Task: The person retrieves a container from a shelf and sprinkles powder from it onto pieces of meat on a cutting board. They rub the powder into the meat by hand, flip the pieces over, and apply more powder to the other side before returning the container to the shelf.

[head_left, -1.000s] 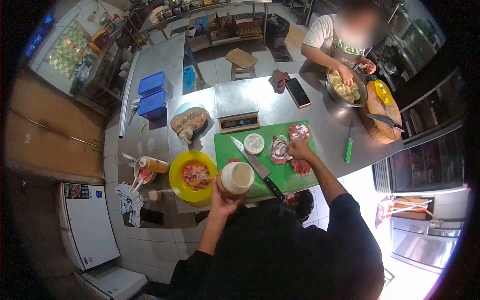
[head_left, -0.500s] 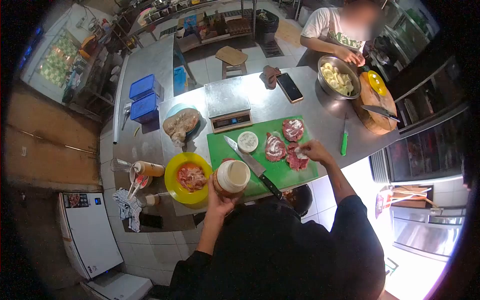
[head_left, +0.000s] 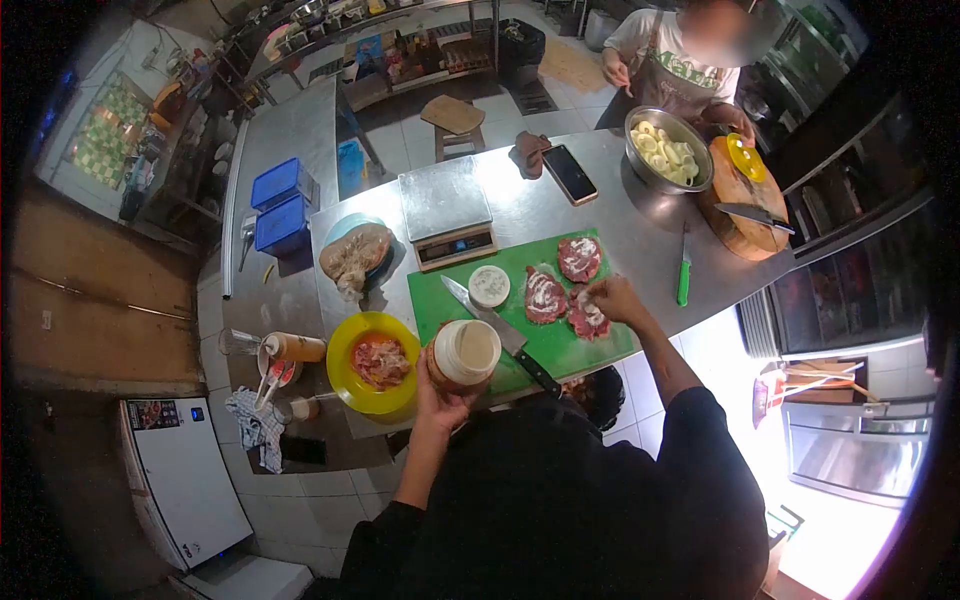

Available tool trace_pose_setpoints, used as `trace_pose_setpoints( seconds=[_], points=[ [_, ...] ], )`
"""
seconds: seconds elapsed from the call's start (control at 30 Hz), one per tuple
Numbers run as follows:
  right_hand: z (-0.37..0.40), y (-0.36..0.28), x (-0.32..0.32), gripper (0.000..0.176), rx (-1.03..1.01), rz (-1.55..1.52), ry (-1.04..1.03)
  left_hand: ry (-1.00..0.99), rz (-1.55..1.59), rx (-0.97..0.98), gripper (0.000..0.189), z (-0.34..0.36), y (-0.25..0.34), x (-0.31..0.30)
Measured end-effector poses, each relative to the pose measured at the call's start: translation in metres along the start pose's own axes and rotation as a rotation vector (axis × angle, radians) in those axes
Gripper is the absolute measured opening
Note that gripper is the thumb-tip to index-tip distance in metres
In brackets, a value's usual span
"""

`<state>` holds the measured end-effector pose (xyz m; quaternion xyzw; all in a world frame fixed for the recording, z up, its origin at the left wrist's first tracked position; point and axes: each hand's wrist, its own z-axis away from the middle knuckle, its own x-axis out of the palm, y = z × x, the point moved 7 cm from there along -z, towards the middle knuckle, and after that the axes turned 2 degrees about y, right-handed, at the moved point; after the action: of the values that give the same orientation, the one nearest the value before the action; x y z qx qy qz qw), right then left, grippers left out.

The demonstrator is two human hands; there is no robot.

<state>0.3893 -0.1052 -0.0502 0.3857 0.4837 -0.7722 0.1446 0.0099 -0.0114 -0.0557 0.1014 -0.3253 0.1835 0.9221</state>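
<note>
My left hand (head_left: 443,402) is wrapped round an open, wide-mouthed jar (head_left: 467,352) with pale contents, tilted over the front of the green cutting board (head_left: 505,258). My right hand (head_left: 615,299) is closed, fingers pinched together, just above a piece of red meat (head_left: 588,316) dusted with white powder. What the fingers hold, if anything, is hidden. Two more powdered pieces lie beside it, an upper meat slice (head_left: 579,259) and a left meat slice (head_left: 546,296). A round white lid (head_left: 489,286) and a large knife (head_left: 500,335) rest on the board.
A yellow bowl (head_left: 340,372) of raw meat stands left of the board. Behind are a scale (head_left: 450,245), a bagged lump (head_left: 356,258) and a phone (head_left: 570,175). A green-handled knife (head_left: 684,280) lies right; a co-worker (head_left: 680,60) stands behind a metal bowl (head_left: 640,172).
White powder now shows on the lower meat piece under my right hand, which has shifted slightly. The co-worker has straightened, one hand off the metal bowl and the other at the yellow plate.
</note>
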Motion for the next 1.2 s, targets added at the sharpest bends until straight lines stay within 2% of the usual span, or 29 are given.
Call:
trace_pose_setpoints(
  seconds=[0.13, 0.2, 0.23, 0.33, 0.4, 0.47, 0.53, 0.6, 0.63, 0.7, 0.73, 0.8, 0.83, 0.9, 0.93, 1.0, 1.03, 1.1, 1.13, 1.2],
  points=[
    [0.005, 0.005, -0.012, 0.023, 0.050, 0.117, 0.120, 0.018, -0.020, 0.033, 0.075, 0.002, 0.003, -0.003],
    [0.008, -0.004, -0.017, 0.026, -0.036, -0.112, 0.117, 0.023, -0.003, 0.018, 0.075, 0.001, 0.001, -0.006],
    [0.005, -0.004, -0.014, 0.026, -0.036, -0.113, 0.119, 0.013, -0.010, 0.025, 0.075, 0.000, 0.002, -0.005],
    [-0.004, 0.006, -0.006, 0.027, -0.014, 0.009, 0.177, 0.010, 0.010, 0.011, 0.076, -0.002, 0.002, -0.006],
    [-0.004, 0.007, -0.017, 0.029, -0.065, 0.121, 0.364, 0.018, 0.040, -0.006, 0.076, -0.003, 0.000, -0.007],
    [-0.001, 0.006, -0.015, 0.028, -0.072, 0.095, 0.353, -0.034, 0.008, 0.025, 0.077, -0.003, 0.002, -0.002],
    [0.012, -0.008, -0.019, 0.026, -0.074, 0.072, 0.342, 0.009, 0.024, 0.012, 0.077, -0.004, 0.001, -0.006],
    [0.021, -0.020, -0.008, 0.023, -0.002, -0.198, 0.051, 0.055, 0.042, 0.001, 0.076, -0.003, 0.000, -0.008],
    [0.021, -0.022, -0.010, 0.023, -0.003, -0.199, 0.050, 0.026, 0.021, 0.020, 0.077, -0.001, -0.001, -0.004],
    [0.023, -0.019, -0.003, 0.021, -0.047, 0.317, -0.151, -0.004, 0.000, 0.038, 0.078, -0.001, 0.000, -0.001],
    [0.023, -0.007, -0.001, 0.021, -0.047, 0.317, -0.151, -0.003, -0.012, 0.039, 0.079, -0.002, 0.001, -0.004],
    [0.021, 0.007, -0.013, 0.023, -0.027, 0.375, 0.081, -0.002, -0.025, 0.037, 0.080, -0.004, 0.002, -0.006],
    [0.022, 0.010, -0.014, 0.023, -0.025, 0.376, 0.081, 0.000, -0.020, 0.028, 0.081, -0.004, 0.001, -0.006],
    [0.024, 0.021, -0.027, 0.025, 0.088, 0.020, 0.276, 0.004, -0.014, 0.019, 0.082, -0.004, 0.000, -0.006],
    [0.023, 0.021, -0.026, 0.025, 0.089, 0.019, 0.275, 0.015, -0.017, 0.017, 0.082, -0.004, -0.001, -0.006],
    [0.018, 0.026, -0.005, 0.025, 0.132, -0.108, -0.007, 0.023, -0.024, 0.017, 0.081, -0.004, -0.001, -0.005],
    [0.015, 0.036, 0.000, 0.025, 0.131, -0.109, -0.006, 0.030, -0.029, 0.022, 0.081, -0.002, -0.002, -0.004],
    [0.012, 0.043, 0.005, 0.026, 0.208, -0.456, 0.043, 0.038, -0.031, 0.030, 0.080, 0.001, -0.002, -0.001],
    [0.013, 0.038, 0.001, 0.026, 0.205, -0.456, 0.040, 0.051, -0.034, 0.038, 0.079, 0.003, -0.002, -0.001],
    [0.015, 0.025, 0.007, 0.031, 0.293, -0.765, -0.195, 0.066, -0.039, 0.051, 0.079, 0.007, 0.000, -0.001]
  ],
)
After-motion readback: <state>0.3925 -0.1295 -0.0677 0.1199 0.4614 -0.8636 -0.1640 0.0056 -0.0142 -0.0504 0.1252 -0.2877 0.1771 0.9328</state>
